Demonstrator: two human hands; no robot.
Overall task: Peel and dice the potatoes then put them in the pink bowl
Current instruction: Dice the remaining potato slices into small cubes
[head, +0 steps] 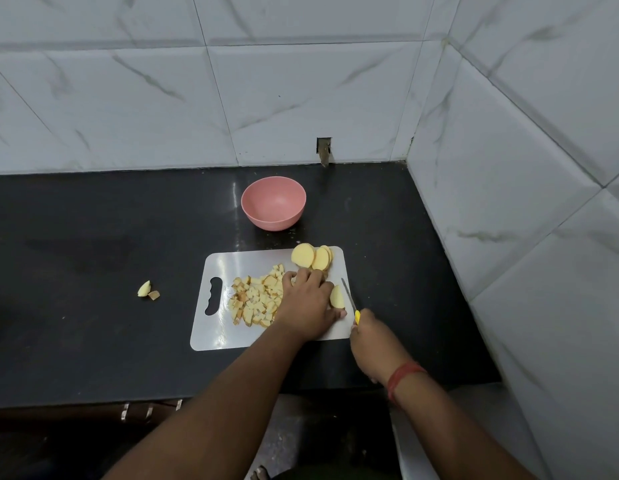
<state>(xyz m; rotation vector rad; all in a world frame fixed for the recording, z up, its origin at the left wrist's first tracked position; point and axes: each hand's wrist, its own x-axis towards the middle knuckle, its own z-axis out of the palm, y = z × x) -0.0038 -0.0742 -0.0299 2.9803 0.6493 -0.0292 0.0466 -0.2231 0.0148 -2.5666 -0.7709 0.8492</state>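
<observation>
A: What is held in the head view?

B: A potato piece [337,296] is pinched on the cutting board [211,336] by the left hand [306,304]; a knife [349,298] is gripped by the right hand [372,336].

A: And elsewhere?

B: Diced potato [256,299] and slices [311,257] are seen on the board; the pink bowl [273,203] is placed behind it on the counter [93,237].

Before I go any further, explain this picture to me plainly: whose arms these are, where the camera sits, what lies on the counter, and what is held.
There is no machine here. The arms belong to a person wearing a wide-angle camera on the head, looking down at a black counter.

On it lies a white cutting board with a pile of diced potato and a few round potato slices. Behind the board stands an empty pink bowl. Two stray potato bits lie left of the board.

The left hand steadies a potato piece. The right hand has its grip on a yellow-handled knife, its blade beside that piece.
</observation>
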